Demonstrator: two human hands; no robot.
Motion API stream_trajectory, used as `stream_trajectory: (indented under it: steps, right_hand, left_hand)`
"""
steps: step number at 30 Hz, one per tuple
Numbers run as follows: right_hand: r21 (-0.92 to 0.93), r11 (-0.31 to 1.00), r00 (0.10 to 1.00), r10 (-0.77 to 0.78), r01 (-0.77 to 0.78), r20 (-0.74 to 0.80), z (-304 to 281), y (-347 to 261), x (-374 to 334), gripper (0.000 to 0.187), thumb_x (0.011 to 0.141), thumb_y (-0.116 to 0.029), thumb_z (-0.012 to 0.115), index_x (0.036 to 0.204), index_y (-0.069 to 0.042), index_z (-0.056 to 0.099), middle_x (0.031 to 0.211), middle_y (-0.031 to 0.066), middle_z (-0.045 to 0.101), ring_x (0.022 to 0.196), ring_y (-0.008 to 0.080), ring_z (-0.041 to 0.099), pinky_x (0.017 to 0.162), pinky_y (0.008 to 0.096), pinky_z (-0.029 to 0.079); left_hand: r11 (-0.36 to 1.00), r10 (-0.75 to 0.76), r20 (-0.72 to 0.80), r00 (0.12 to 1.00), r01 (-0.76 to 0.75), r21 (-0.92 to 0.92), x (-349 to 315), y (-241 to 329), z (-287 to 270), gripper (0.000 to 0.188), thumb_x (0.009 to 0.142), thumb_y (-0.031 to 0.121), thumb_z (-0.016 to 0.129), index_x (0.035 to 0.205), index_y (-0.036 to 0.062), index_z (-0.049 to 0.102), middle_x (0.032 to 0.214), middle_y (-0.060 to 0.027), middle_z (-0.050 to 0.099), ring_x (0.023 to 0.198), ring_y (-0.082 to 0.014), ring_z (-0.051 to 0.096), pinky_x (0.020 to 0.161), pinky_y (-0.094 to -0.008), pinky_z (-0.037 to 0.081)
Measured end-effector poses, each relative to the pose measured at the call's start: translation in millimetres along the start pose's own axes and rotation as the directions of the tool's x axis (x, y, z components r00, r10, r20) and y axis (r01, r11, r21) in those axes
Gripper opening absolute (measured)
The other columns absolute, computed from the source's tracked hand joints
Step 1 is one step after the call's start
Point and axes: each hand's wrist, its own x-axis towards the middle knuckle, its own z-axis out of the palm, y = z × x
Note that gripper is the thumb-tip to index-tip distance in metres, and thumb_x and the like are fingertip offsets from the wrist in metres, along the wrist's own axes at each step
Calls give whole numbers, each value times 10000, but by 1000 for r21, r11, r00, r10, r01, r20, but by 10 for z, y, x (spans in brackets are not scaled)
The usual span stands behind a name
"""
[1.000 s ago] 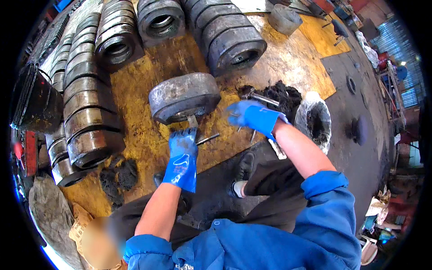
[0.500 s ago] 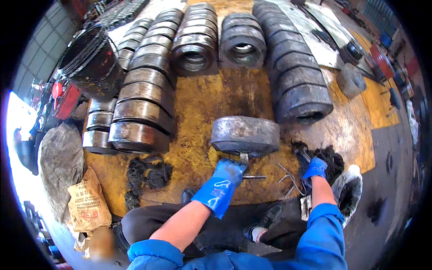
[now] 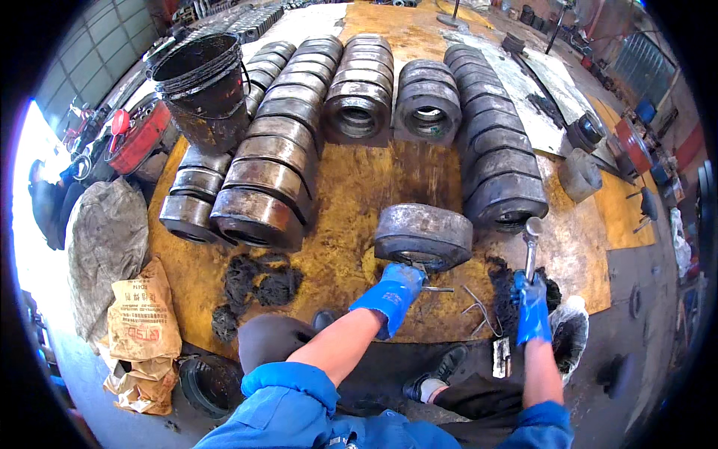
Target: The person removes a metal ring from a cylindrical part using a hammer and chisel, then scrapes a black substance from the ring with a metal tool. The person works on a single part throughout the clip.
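the right grip [image 3: 532,301] wraps a steel tool [image 3: 531,258]; what the left grip [image 3: 401,286] holds, by the metal ring [image 3: 423,223] on yellow flooring [image 3: 340,232], i cannot tell. best keep the left grip clear of the tool's head.

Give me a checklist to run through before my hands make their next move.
1. Hammer firmly in the right hand: ok, fingers are wrapped around its handle.
2. Left hand at the near side of the lone metal ring: ok.
3. Left hand's grip: cannot tell, its fingertips are hidden.
4. Blue gloves on both hands: ok.
5. Lone metal ring apart from the rows of rings: ok, there is a gap around it.
6. No loose pieces near the hands: not ok, a metal rod and a bent wire lie between them.
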Motion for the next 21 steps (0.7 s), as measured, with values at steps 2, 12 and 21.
stream_trajectory:
  steps: [2,12,21]
  right_hand:
    - [33,976,967,-208,215,-147,535,54,-492,193,940,-139,684,1113,-69,638,735,-25,592,580,95,545,510,259,457]
    - [162,987,999,-4,-3,45,1569,1117,-1415,185,903,-68,704,841,-178,568,811,-6,605,622,108,552,549,301,480]
    - [-344,928,980,-181,144,-78,1912,754,-1581,235,910,-205,709,1036,-8,686,941,66,717,852,148,665,763,327,537]
  left_hand:
    - [1000,-19,-18,1000,18,-6,-5,-75,93,235,909,177,584,1110,204,705,1102,-96,727,1043,-293,694,870,-451,556]
    - [998,-56,34,998,55,25,3,82,95,277,963,205,508,1171,206,691,1155,-88,719,1063,-279,697,860,-476,557]
    - [993,-106,74,992,109,-40,-39,61,36,305,977,202,479,1212,167,672,1187,-105,709,1094,-304,688,841,-533,549]
